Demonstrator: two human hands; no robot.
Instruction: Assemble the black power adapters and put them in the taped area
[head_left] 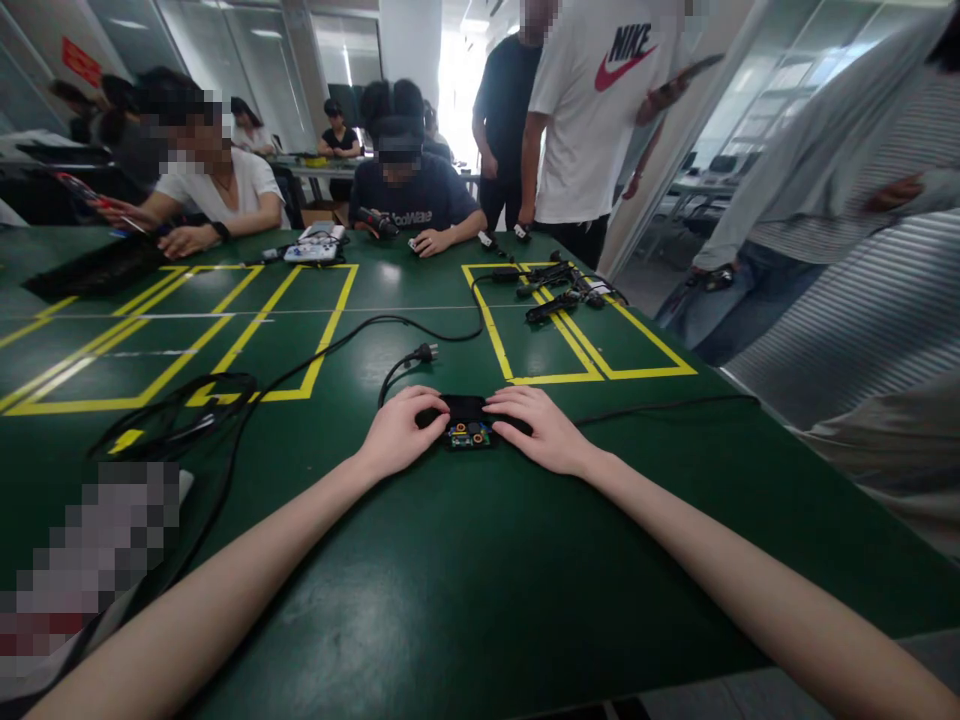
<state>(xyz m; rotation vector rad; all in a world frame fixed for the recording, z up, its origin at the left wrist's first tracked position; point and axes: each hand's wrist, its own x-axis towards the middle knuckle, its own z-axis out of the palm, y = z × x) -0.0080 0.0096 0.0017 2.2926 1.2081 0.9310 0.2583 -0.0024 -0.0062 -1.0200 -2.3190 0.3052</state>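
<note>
A small black device [466,412] with an exposed circuit board [469,435] lies on the green table [465,580] in front of me. My left hand [397,430] curls round its left end, fingers pressed on the casing. From the other side, my right hand [536,428] lies over its right end with fingers together on top. A black cable runs off from the device to the right.
A loose plug [426,352] and black cables [225,400] lie left of centre. Yellow tape boxes mark the table. Black tools [559,285] sit at the far right box. Two people sit opposite; others stand at the right edge.
</note>
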